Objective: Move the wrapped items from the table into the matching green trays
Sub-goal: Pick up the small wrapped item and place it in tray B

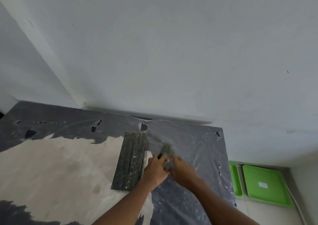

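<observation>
A long dark wrapped block lies on the table, pointing away from me. Just to its right, my left hand and my right hand meet on a smaller dark wrapped item under crinkled clear plastic. Both hands have their fingers closed on that item and its wrap, which blur hides in part. Two green trays sit low at the right beyond the table's edge: a large one with a white label and a narrower one beside it.
Clear plastic sheet covers the dark right half of the table, with holes torn in it. The table butts against a white wall at the back. The trays rest on a pale tiled floor or low surface.
</observation>
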The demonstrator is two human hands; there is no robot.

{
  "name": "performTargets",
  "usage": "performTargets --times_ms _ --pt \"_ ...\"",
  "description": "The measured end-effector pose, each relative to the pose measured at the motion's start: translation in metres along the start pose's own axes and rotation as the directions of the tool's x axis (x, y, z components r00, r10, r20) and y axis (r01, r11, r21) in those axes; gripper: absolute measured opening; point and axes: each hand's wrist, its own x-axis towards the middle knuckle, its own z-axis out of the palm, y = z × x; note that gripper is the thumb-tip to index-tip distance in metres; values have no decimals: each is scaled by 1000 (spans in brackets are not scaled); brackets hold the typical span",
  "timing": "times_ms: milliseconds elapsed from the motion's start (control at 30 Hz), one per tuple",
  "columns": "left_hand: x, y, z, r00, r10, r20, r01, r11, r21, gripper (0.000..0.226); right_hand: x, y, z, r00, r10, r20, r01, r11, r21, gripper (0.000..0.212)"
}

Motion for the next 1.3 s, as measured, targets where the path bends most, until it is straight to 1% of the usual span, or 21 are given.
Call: performTargets --times_ms 33,100,167,267,400,500,567,667,800,867,933,1000,1033,1133,1200,1300 --pt "4 5 -5 1000 31 5 -30 999 -41 20 0 2 -6 999 -6 -43 7 1000 22 60" --pt "9 19 -21 998 61 27 -56 989 -137 11 -1 8 -22 992 -21 -127 23 1000 8 72" --pt "12 35 -41 997 65 40 -53 967 -250 18 -6 17 -45 976 -47 -213 38 998 -46 75" --pt "13 55 -66 996 52 74 -25 945 -326 19 -16 30 -81 939 -159 -305 119 982 -144 63" --pt "10 84 -89 994 59 90 -4 855 -518 23 -33 45 -118 908 -232 -349 202 972 -119 47" --pt "3 109 -99 997 50 58 -5 795 -607 25 -50 55 -138 893 -282 -351 266 959 -94 50" --pt "-4 126 -100 998 44 39 -11 784 -621 26 -63 63 -150 866 -325 -379 302 946 -121 50" --pt "-19 154 -94 999 41 -4 -35 786 -617 26 -84 76 -166 822 -377 -428 340 926 -162 44" --pt "-30 178 -84 993 31 -116 -96 783 -614 23 -102 92 -181 798 -412 -439 360 911 -201 38" --pt "-34 186 -77 981 -6 -195 -132 715 -686 20 -110 100 -186 799 -386 -461 338 922 -186 39" --pt "-38 193 -68 969 -64 -239 -155 597 -787 34 -116 103 -189 798 -338 -498 312 940 -138 41" --pt "-45 202 -58 966 -92 -244 -169 490 -855 49 -122 102 -189 793 -294 -534 294 952 -87 41" --pt "-50 208 -54 967 -86 -241 -179 448 -876 51 -125 101 -187 789 -280 -547 293 954 -65 41" --pt "-56 221 -50 966 -61 -250 -214 349 -913 50 -132 95 -179 781 -268 -564 307 951 -28 40" --pt "-57 225 -57 955 -80 -285 -241 346 -907 48 -137 91 -176 789 -264 -554 308 951 -14 43" --pt "-59 225 -73 949 -62 -309 -255 426 -868 52 -143 87 -180 798 -302 -521 317 946 -63 50"
